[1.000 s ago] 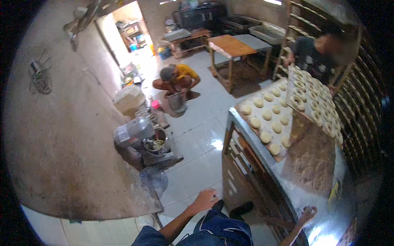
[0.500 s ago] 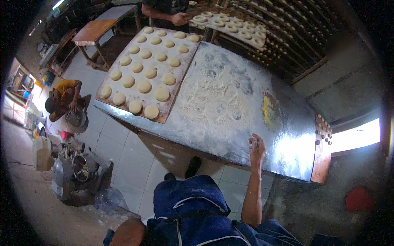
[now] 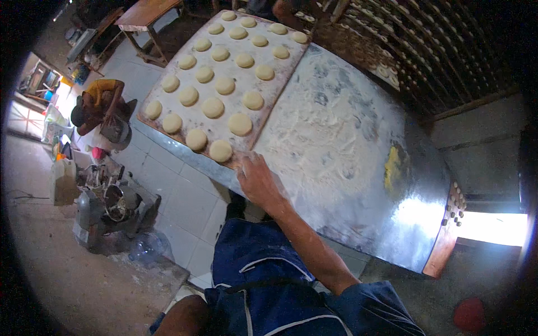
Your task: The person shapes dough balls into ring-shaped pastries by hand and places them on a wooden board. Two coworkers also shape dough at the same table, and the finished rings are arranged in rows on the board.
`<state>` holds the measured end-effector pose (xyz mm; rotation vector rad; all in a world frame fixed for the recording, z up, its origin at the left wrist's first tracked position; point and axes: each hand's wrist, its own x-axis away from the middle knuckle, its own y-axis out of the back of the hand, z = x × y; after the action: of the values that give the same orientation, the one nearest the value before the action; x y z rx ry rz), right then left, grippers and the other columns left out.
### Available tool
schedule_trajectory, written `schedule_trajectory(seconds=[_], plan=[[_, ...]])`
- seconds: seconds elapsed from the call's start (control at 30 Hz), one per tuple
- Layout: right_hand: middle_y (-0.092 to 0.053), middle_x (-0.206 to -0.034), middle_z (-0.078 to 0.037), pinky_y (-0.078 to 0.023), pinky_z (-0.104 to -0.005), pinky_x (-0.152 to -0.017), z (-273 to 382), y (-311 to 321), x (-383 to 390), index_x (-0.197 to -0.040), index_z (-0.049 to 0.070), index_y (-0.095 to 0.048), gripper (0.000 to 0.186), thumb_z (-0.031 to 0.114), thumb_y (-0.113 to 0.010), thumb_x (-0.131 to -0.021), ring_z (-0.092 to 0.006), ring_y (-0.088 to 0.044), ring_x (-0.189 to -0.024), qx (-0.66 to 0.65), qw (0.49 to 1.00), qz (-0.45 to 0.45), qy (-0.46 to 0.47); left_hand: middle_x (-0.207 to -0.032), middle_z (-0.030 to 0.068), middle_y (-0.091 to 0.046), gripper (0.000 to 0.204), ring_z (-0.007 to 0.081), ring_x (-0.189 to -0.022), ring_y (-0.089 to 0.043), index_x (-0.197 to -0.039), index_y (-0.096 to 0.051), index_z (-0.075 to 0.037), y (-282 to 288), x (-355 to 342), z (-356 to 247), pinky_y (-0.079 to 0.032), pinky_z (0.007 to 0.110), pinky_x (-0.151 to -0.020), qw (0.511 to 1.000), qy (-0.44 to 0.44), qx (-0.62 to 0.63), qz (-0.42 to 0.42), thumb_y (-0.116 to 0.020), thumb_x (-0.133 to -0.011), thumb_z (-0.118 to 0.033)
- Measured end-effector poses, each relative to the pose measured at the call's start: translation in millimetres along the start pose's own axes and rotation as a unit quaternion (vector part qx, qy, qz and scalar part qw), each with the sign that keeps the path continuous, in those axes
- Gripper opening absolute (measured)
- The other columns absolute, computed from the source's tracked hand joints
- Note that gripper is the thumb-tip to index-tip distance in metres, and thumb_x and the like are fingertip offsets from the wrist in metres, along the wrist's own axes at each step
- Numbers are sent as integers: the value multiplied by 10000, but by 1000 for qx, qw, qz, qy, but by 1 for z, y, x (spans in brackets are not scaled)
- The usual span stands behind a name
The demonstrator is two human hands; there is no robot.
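A wide wooden board (image 3: 185, 132) holds rows of round, pale dough pieces (image 3: 212, 107). It lies on the left part of a metal-topped table (image 3: 358, 218). At the board's near right corner is my right hand (image 3: 259, 180), its fingers curled against the edge, close to the nearest dough piece (image 3: 221, 150). The fingertips are partly hidden. My left hand is out of view; only part of that arm (image 3: 185, 316) shows at the lower edge.
Flour (image 3: 319, 134) is spread over the table's middle, with a yellow smear (image 3: 393, 166) farther right. Racks of dough (image 3: 420, 50) stand behind. A small board (image 3: 440, 255) sits at the right end. On the left floor are a machine (image 3: 115, 204) and a crouching person (image 3: 101, 106).
My right hand has moved left from above the table's front edge to the board's corner. The view has shifted, and the tray of dough rings by the far person is now lower and blurred.
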<state>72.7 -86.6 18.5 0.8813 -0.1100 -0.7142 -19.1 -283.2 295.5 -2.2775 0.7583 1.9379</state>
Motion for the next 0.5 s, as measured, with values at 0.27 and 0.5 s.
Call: schedule_trajectory(seconds=[0.27,0.5], plan=[[-540,-1176,-256,-470,-509,-873,16,-75,-70,-1241,-65,-503,436,145,-533,-860,-396,-543,-1076,203,973,108,-19,-1132,196,-615,338,354,-1101,-556,-1189,-554,17,-78,128,197,-417,433,-975,866,393,-91,295,-611,-866,-64],[-604,-1093,-231,-465,-498,-895,4,-45,-56,-1180,48,-556,415,199,-658,-807,-402,-585,-1041,-76,982,171,-27,-982,236,-615,339,433,-1022,-549,-1021,-565,14,-128,187,246,-424,503,-878,766,455,-110,440,-736,-740,-71]])
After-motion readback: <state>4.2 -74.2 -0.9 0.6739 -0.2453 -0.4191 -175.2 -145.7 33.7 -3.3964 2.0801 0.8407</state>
